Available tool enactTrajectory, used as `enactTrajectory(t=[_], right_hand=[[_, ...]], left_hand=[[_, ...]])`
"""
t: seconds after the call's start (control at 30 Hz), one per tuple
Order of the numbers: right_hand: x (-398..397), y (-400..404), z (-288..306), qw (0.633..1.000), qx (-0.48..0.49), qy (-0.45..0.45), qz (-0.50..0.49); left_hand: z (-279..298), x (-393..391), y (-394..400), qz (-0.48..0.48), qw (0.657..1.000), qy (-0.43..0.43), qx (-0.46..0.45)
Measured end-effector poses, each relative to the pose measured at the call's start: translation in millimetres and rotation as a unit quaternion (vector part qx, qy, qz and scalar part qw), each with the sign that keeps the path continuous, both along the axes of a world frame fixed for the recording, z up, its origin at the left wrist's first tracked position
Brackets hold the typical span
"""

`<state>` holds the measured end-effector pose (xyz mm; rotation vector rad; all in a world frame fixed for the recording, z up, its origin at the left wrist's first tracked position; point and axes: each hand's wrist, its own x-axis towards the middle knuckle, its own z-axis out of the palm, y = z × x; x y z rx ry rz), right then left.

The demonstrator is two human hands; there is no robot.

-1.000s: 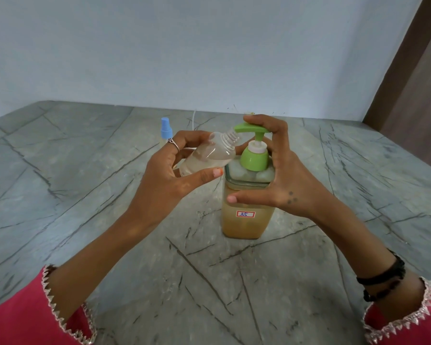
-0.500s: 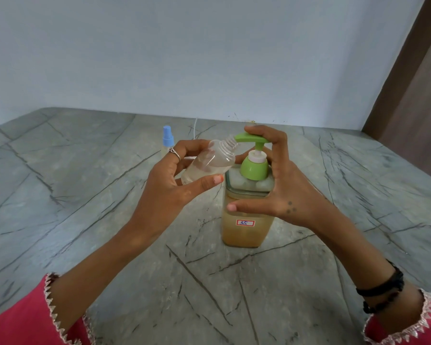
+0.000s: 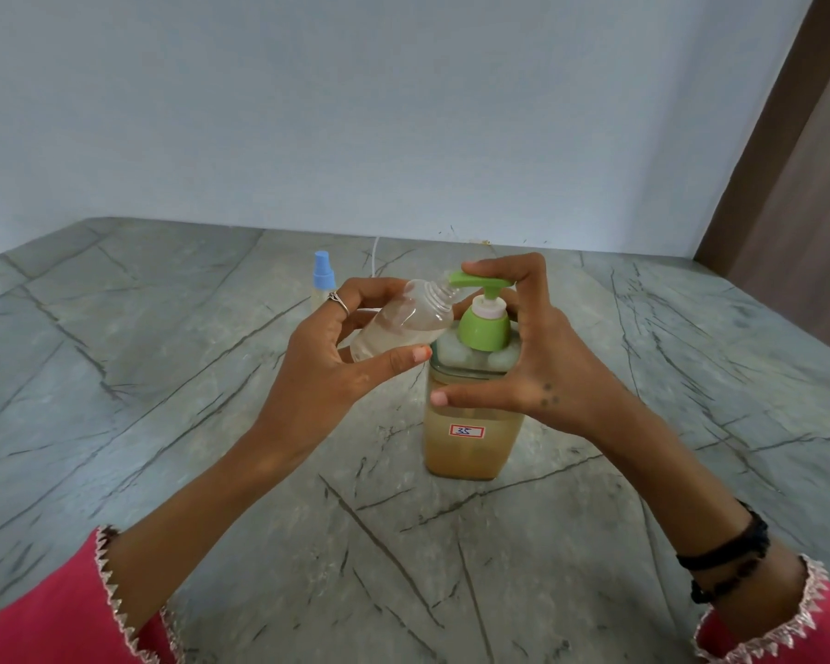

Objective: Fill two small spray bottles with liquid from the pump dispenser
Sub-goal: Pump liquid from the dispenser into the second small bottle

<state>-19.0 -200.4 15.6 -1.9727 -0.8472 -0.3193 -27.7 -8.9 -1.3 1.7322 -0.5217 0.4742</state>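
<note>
Your left hand [image 3: 327,371] is gripping the open clear spray bottle [image 3: 398,321], fingers curled over its top side and thumb pressing its underside, tilting it so the threaded neck is pointing up and right, right at the tip of the green spout. The bottle is holding a little pale liquid. Your right hand [image 3: 523,371] is wrapping the pump dispenser [image 3: 470,414]: your index finger is resting on top of the green pump head [image 3: 485,281], your thumb is lying across the front of the body just above the label reading "35". The dispenser is standing upright on the grey veined desk [image 3: 164,424], part full of amber liquid. Behind your left hand, a second spray bottle [image 3: 322,277] with a blue cap is standing on the desk, mostly hidden.
</note>
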Motion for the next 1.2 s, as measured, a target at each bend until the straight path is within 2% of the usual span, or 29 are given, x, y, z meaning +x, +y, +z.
enactTrajectory(t=[0.63, 1.2], right_hand=[[2.4, 0.4, -4.3, 0.999, -0.006, -0.040, -0.001], [0.5, -0.7, -0.5, 1.000, 0.007, -0.008, -0.011]], left_hand=[[-2.2, 2.7, 1.6, 0.000, 1.000, -0.008, 0.010], [-2.2, 1.2, 0.7, -0.007, 1.000, 0.003, -0.002]])
